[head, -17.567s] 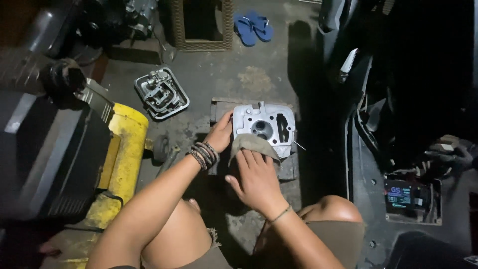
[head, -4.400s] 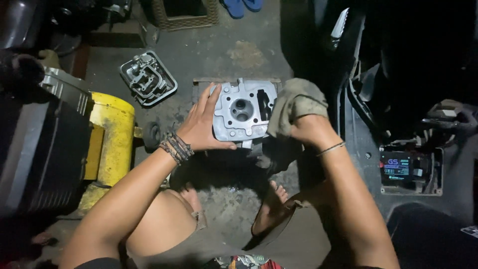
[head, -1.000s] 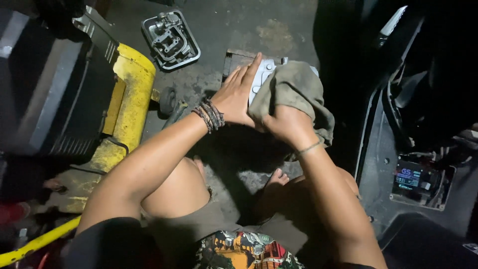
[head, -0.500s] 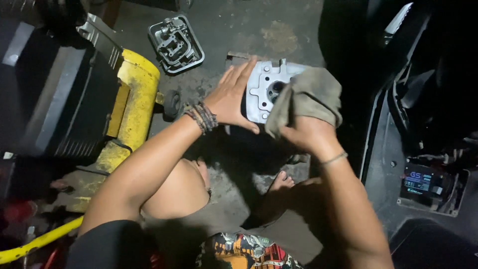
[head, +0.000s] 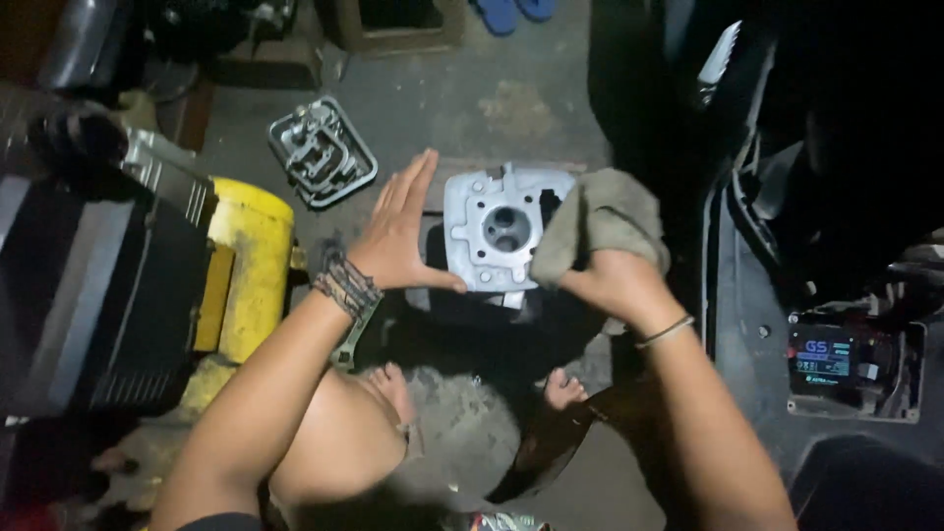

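**Cylinder head steadied flat-handed, rag at its right edge**

Against the view half a second ago, the cylinder head point(head: 497, 231) now sits nearer the middle of the picture and shows more of its face, with the rag point(head: 598, 224) drawn off to its right side instead of draped over its corner. The left hand point(head: 398, 236) has opened out flatter, its fingers now pointing away from the person. The ribbed cover point(head: 321, 151) on the floor lies in the same place relative to the yellow machine point(head: 246, 265).

The cylinder head rests on the concrete floor point(head: 442, 108) between the person's knees, its flat face with the round chamber turned upward toward the camera. It is roughly square, so no clear long axis shows; its edges run about square to the picture.

The left hand's grip is wide, holding nothing: palm and thumb press against the head's left edge. The right hand point(head: 615, 285) has its grip closed on the rag, bunched against the head's right edge.

Counted: one cylinder head, one rag, one ribbed cover, two blue sandals point(head: 516, 10) at the top edge, one lit display unit point(head: 851, 364) at right, one wristband stack point(head: 346, 285), one thin bracelet point(head: 665, 332).
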